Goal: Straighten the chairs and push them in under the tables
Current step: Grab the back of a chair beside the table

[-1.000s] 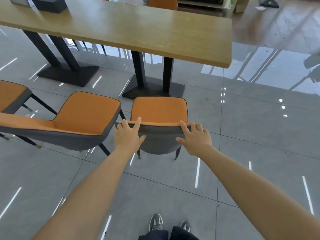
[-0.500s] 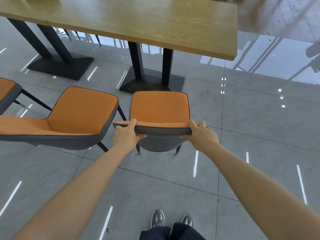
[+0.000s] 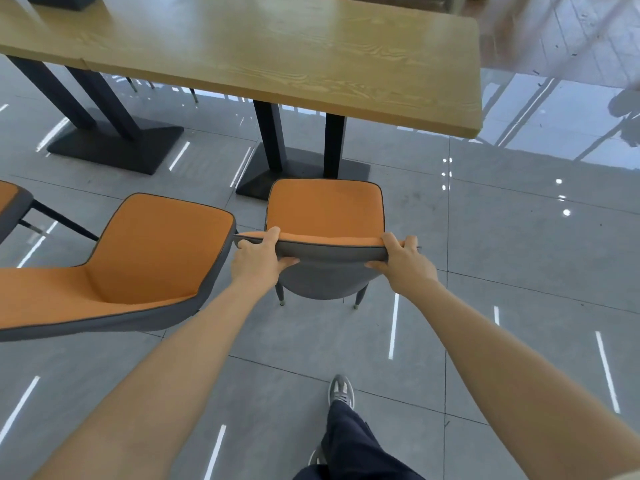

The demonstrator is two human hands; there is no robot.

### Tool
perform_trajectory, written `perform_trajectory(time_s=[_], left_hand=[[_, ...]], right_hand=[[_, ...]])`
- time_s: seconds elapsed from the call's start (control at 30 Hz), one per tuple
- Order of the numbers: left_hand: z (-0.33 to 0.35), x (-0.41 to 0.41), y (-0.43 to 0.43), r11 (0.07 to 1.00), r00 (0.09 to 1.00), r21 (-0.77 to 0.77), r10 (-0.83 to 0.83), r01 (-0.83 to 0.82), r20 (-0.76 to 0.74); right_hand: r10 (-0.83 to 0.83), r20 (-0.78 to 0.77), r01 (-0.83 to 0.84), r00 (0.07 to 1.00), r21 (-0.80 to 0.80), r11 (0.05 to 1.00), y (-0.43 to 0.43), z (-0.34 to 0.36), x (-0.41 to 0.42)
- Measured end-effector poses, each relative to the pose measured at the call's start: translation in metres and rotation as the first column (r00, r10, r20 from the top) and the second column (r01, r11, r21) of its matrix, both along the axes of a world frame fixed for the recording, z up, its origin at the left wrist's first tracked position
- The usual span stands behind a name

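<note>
Both hands — left hand [image 3: 256, 259], right hand [image 3: 403, 261] — clamp the backrest top of the orange chair [image 3: 325, 209], set squarely facing the wooden surface [image 3: 277, 53] — seemingly for a straight push under.

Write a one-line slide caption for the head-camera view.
Left hand and right hand grip the orange chair facing the wooden table.

Bright daylight, glare streaks on glossy floor [image 3: 519, 237].
</note>
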State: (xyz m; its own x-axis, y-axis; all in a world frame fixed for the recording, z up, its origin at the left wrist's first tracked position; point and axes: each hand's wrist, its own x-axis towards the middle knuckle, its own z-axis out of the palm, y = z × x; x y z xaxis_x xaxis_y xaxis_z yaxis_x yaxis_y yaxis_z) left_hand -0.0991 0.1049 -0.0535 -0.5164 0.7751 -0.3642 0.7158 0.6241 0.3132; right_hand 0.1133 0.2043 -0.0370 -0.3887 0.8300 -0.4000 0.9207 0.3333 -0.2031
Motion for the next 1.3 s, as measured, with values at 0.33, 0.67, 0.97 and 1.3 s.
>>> perform_trajectory(time_s=[0.33, 0.67, 0.97, 1.3], left_hand=[[0.016, -0.02, 0.084, 0.998, 0.999, -0.06, -0.015, 0.013, -0.032], [0.022, -0.091, 0.115, 0.997, 0.998, -0.055, -0.056, 0.056, 0.017], [0.018, -0.12, 0.095, 0.956, 0.96, -0.133, -0.273, 0.263, -0.068], [0.03, -0.184, 0.045, 0.871, 0.816, -0.136, -0.49, 0.472, -0.307]], right_hand=[[0.019, 0.084, -0.02, 0.996, 0.018, 1.0, 0.086, 0.001, -0.028], [-0.026, 0.062, 0.025, 0.998, 0.005, 1.0, 0.099, 0.003, -0.09], [-0.19, 0.092, 0.188, 0.977, 0.033, 0.982, 0.065, 0.002, -0.112], [-0.331, 0.019, 0.33, 0.944, 0.019, 0.944, -0.015, 0.022, -0.169]])
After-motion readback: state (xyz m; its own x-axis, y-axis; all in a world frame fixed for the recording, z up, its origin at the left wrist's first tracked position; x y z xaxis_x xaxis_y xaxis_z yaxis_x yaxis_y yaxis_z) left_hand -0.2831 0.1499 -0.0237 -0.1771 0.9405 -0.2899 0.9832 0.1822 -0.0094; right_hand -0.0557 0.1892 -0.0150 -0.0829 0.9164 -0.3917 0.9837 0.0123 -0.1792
